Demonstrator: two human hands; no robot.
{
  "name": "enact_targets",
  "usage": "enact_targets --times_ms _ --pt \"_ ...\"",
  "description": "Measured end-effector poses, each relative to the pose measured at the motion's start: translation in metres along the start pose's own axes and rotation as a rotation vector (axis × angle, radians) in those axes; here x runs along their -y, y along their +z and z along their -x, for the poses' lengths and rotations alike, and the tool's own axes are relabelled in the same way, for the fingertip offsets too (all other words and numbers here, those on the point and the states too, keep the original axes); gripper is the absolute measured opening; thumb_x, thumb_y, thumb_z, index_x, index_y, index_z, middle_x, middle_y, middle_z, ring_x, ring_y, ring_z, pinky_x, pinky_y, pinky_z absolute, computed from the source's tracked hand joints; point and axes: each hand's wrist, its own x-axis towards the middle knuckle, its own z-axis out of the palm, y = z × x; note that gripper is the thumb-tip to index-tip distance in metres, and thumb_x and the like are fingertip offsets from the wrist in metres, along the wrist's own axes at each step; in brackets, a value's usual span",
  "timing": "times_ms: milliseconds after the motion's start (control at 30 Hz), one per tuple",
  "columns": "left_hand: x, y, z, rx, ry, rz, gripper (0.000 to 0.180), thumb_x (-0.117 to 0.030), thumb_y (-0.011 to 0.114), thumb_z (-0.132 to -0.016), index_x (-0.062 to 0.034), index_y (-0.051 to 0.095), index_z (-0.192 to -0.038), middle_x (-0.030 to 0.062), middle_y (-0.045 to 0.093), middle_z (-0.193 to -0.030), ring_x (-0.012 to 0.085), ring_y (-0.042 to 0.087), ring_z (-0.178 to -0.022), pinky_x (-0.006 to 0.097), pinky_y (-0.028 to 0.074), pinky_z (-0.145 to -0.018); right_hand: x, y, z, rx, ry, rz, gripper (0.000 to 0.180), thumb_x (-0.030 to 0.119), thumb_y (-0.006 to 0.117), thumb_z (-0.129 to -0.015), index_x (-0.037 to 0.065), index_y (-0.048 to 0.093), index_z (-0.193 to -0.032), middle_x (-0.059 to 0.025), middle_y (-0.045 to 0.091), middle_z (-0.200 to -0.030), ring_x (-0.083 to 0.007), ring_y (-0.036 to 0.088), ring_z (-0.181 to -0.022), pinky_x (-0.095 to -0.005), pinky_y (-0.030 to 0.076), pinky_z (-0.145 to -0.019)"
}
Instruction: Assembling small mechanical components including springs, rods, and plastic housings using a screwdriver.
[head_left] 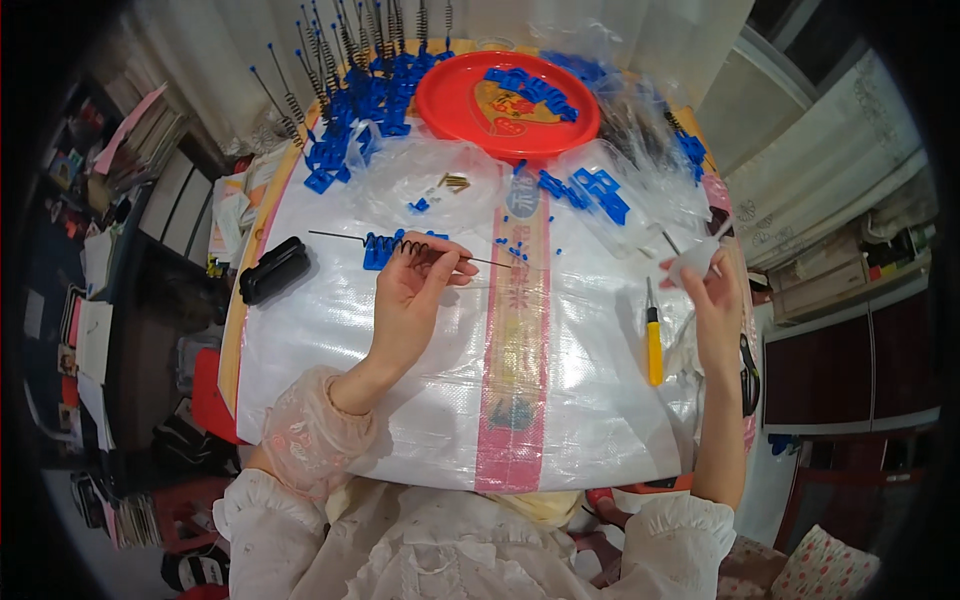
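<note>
My left hand [413, 290] is closed round a thin dark rod with a black coil spring [412, 247] on it, held roughly level over the table. The rod sticks out on both sides of the fingers. A blue plastic piece [376, 252] lies at the spring's left end; whether it is joined to the rod I cannot tell. At the right side of the table, my right hand [712, 290] grips a small white squeeze bottle [690, 264] with a narrow nozzle, tilted up to the right. Just left of that hand lies a yellow-handled screwdriver [654, 350].
A red round tray [432, 105] with blue parts stands at the back. Left of it are several upright spring rods on blue bases [365, 95]. Plastic bags [420, 165] hold brass-coloured pins and blue parts. A black case [275, 271] lies left; scissors [748, 375] rest at the right edge.
</note>
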Motion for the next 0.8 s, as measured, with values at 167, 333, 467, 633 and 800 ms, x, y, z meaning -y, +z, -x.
enact_targets --times_ms 167,333,467,633,800 --pt "0.003 -0.001 -0.001 -0.03 0.046 -0.016 0.007 -0.007 0.055 -0.101 -0.0011 0.057 -0.105 0.0101 0.065 -0.102 0.0159 0.067 -0.09 0.028 0.055 -0.08 -0.022 0.009 0.027 0.095 0.213 -0.383 0.015 0.013 0.057 -0.1 0.004 0.051 -0.112 -0.0048 0.06 -0.086 -0.0109 0.055 -0.072 -0.0274 0.044 -0.07" --pt "0.004 -0.001 -0.001 -0.05 0.033 -0.028 0.007 -0.007 0.056 -0.101 -0.0013 0.057 -0.105 0.0098 0.065 -0.102 0.0157 0.067 -0.089 0.028 0.055 -0.08 -0.027 0.012 0.027 0.073 0.338 -0.651 0.016 0.018 0.057 -0.101 0.007 0.053 -0.112 0.0023 0.051 -0.081 -0.0054 0.04 -0.064 -0.0249 0.038 -0.064" --pt "0.004 -0.001 -0.001 -0.011 -0.01 -0.036 0.009 -0.008 0.057 -0.101 0.0004 0.057 -0.105 0.0111 0.065 -0.101 0.017 0.067 -0.091 0.029 0.054 -0.081 -0.037 0.012 0.029 -0.024 0.396 -0.671 0.013 0.021 0.056 -0.102 0.009 0.055 -0.107 0.0046 0.048 -0.078 -0.0046 0.034 -0.06 -0.0236 0.034 -0.061" --pt "0.008 0.003 0.005 0.053 -0.06 -0.015 0.01 -0.008 0.056 -0.101 0.0015 0.057 -0.105 0.0103 0.065 -0.1 0.0163 0.066 -0.09 0.029 0.054 -0.081 -0.038 0.014 0.028 -0.036 0.335 -0.614 0.013 0.023 0.054 -0.103 0.01 0.054 -0.1 0.0048 0.047 -0.074 -0.0047 0.033 -0.059 -0.0224 0.032 -0.057" --pt "0.009 0.006 0.008 0.082 -0.102 0.005 0.008 -0.007 0.055 -0.101 -0.0006 0.057 -0.105 0.0093 0.064 -0.102 0.0147 0.065 -0.089 0.028 0.052 -0.08 -0.031 0.023 0.032 -0.072 0.289 -0.509 0.014 0.024 0.051 -0.104 0.01 0.051 -0.1 0.0029 0.046 -0.072 -0.0046 0.036 -0.058 -0.0223 0.031 -0.05"
